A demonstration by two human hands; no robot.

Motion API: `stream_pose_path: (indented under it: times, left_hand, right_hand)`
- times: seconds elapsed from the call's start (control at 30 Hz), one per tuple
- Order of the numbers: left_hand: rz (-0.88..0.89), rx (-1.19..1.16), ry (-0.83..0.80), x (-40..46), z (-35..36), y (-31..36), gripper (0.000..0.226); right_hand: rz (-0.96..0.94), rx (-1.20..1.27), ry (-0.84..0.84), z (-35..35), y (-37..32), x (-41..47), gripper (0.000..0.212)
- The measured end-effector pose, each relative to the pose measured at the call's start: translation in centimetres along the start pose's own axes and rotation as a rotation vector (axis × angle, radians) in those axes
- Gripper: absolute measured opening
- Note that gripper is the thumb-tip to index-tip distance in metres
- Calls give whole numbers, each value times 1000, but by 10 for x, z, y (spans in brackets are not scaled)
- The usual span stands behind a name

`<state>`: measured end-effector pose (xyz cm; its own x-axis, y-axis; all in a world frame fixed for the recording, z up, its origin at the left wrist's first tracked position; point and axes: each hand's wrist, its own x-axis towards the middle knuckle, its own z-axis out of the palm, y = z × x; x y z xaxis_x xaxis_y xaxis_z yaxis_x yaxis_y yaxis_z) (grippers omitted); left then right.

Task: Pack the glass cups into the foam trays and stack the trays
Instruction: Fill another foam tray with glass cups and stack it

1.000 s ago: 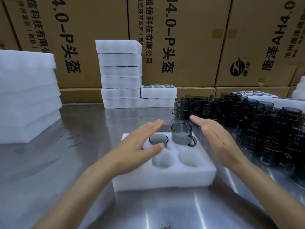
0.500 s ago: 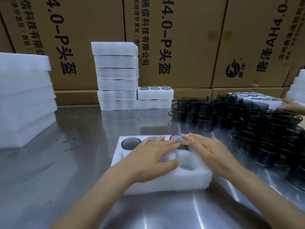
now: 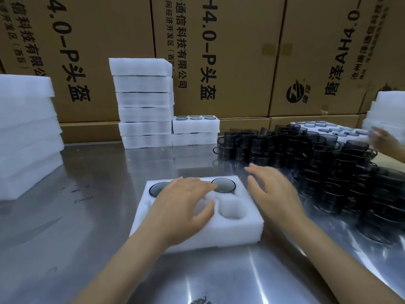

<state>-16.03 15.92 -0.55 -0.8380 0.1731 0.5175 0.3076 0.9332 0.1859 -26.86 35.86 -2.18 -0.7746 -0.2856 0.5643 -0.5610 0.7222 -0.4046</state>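
Foam tray [image 3: 238, 231]: on desk [image 3: 92, 216], under your left hand [image 3: 182, 207], fingers spread flat. Your right hand [image 3: 274, 191]: spread, hovering just beside tray's right edge.

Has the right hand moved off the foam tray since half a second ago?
Yes. The right hand has pulled right, off the foam tray, toward the loose glass cups; its fingers no longer overlap the tray's back-right cup.
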Motion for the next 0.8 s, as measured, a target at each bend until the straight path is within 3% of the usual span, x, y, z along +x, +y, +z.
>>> stream_pose_path:
  times: [0.13,0.33,0.43,0.63,0.8]
  left_hand:
    - [103,43,178,-5,-4,5,32]
    - [174,96,370,-9,-8,7,22]
    - [197,112,439,-11,-10,6,20]
    - [175,100,512,-17,-15,-1,20]
    - [79,62,553,-28,-21,-14,23]
  right_hand:
    - [262,-379,11,-15,22,5,48]
    - [499,-592,-80,-23,36,6,44]
    - [449,-627,-73,-21,35,5,41]
    - [263,-465,57,-12,28,7,40]
    - [330,-508,-83,-7,40,6,61]
